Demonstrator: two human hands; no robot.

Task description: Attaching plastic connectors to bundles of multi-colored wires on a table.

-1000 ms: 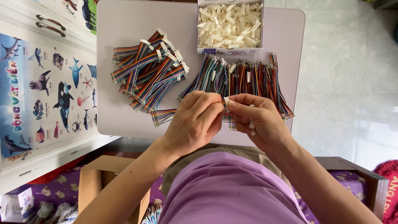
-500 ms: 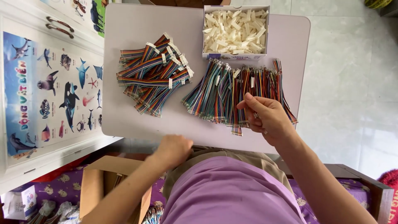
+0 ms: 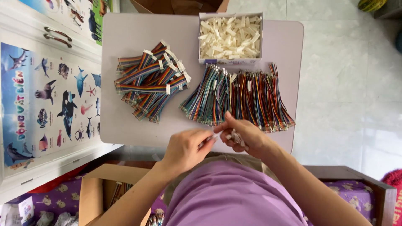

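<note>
**benchlurker:** What's going on at the near edge of the bench (image 3: 125, 121) there?

**me:** Both hands are together just over that edge, in front of my purple shirt (image 3: 234, 196). My right hand (image 3: 247, 136) has its grip closed on a small white connector (image 3: 235, 137) with a bit of wire. My left hand (image 3: 186, 148) is pinched on a thin wire end (image 3: 213, 136) and touches the right at the fingertips. Looks to me like the step of seating a wire into the plug, so the next move calls for lining up the tip squarely and a steady push, I'd guess.

**benchlurker:** And the wire itself?

**me:** Thin and pale, mostly hidden by my fingers, so I can't tell its colour. The loose bunch of rainbow wires (image 3: 243, 98) lies just beyond my hands, fanned out toward the right edge. A box of white connectors (image 3: 230, 37) sits at the far edge, touching that bunch. The pile of finished ribbon cables (image 3: 150, 81) with white ends is toward the left side, apart from the loose ones. A cardboard box (image 3: 100, 192) is down by my left elbow.
</note>
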